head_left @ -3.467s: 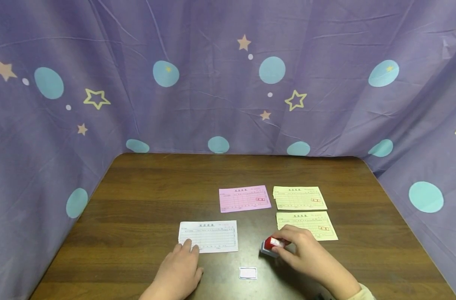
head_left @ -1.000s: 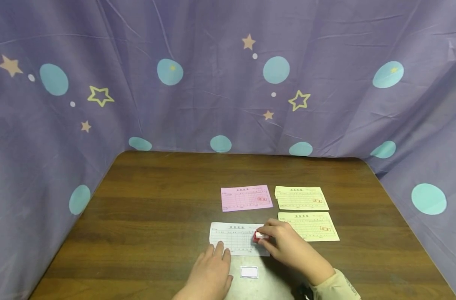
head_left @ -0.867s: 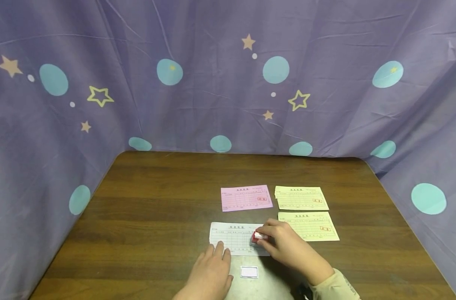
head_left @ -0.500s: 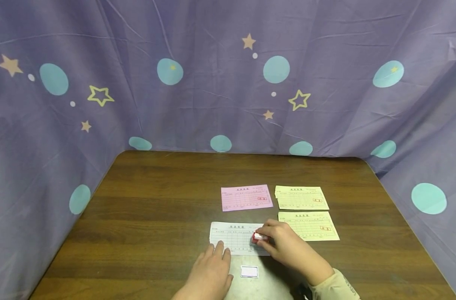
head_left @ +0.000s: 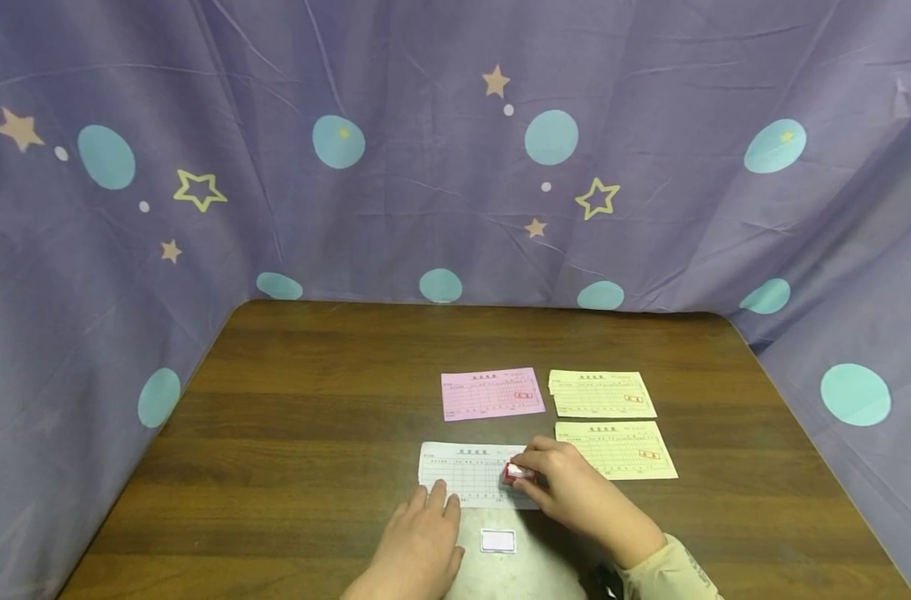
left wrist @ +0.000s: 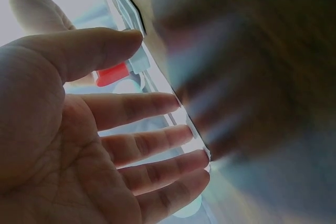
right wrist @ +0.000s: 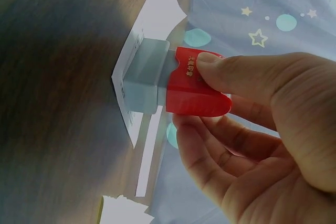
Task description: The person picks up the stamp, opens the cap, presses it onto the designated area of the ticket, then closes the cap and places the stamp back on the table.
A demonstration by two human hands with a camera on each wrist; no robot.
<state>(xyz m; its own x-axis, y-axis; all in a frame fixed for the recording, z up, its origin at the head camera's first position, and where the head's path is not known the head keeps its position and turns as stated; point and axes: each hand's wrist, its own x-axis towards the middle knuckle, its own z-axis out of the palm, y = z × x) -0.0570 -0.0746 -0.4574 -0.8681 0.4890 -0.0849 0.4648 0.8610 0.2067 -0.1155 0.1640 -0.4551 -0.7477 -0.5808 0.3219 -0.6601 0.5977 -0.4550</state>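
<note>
My right hand (head_left: 583, 500) pinches a red-topped stamp (right wrist: 197, 85) between thumb and fingers. The stamp's grey base stands on the right part of a white printed slip (head_left: 463, 471); the paper beneath it is hidden. On the lower left edge of that slip rest the fingertips of my left hand (head_left: 417, 542), its fingers extended. In the left wrist view the left palm (left wrist: 68, 156) and straight fingers show, with the stamp's red top (left wrist: 112, 74) beyond the thumb. Just in front of the slip lies a small white rectangular piece (head_left: 498, 541) with a dark rim.
Behind the white slip lies a pink slip (head_left: 488, 394) with a red stamp mark. To the right are two groups of yellow slips, a back one (head_left: 593, 393) and a front one (head_left: 605, 442), each red-marked. A purple curtain (head_left: 425, 167) hangs around the wooden table (head_left: 312, 400).
Since the earliest frame, the white slip and left hand have shifted right. The right hand has brought the stamp leftward from the table onto the slip. Over the last second, both hands stay nearly still.
</note>
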